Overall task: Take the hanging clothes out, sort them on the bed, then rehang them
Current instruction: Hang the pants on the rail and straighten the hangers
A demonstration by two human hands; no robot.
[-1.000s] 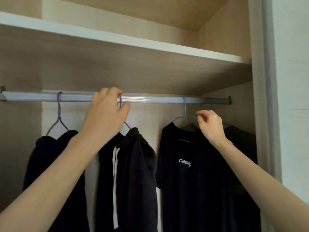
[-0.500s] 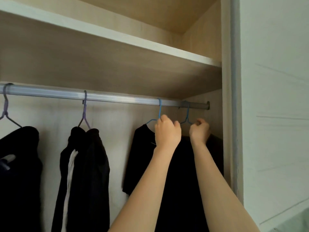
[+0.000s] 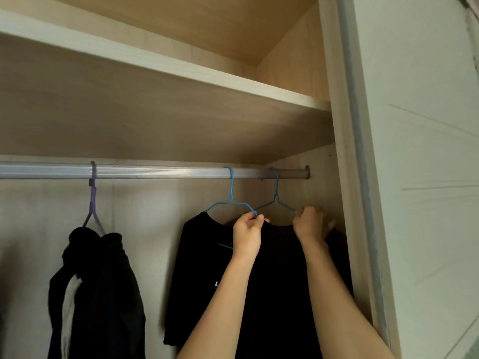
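A silver rail (image 3: 155, 172) runs across the wardrobe. A black T-shirt (image 3: 197, 268) hangs on a blue wire hanger (image 3: 230, 195). My left hand (image 3: 247, 234) pinches that hanger's right shoulder at the shirt's collar. Behind it a second blue hanger (image 3: 276, 195) carries another black garment (image 3: 337, 244), mostly hidden. My right hand (image 3: 309, 224) grips this rear garment's shoulder at the hanger's right end. Further left a black hoodie (image 3: 103, 294) with a white drawstring hangs on a purple hanger (image 3: 92, 206).
A wooden shelf (image 3: 181, 71) sits close above the rail. The wardrobe's right side panel (image 3: 342, 229) stands just beside my right hand. A pale wall or door (image 3: 427, 177) fills the right of the view.
My left hand left the hoodie's purple hanger and came right to the front blue hanger. My right hand moved to the rear garment's shoulder. The view swung right and closer.
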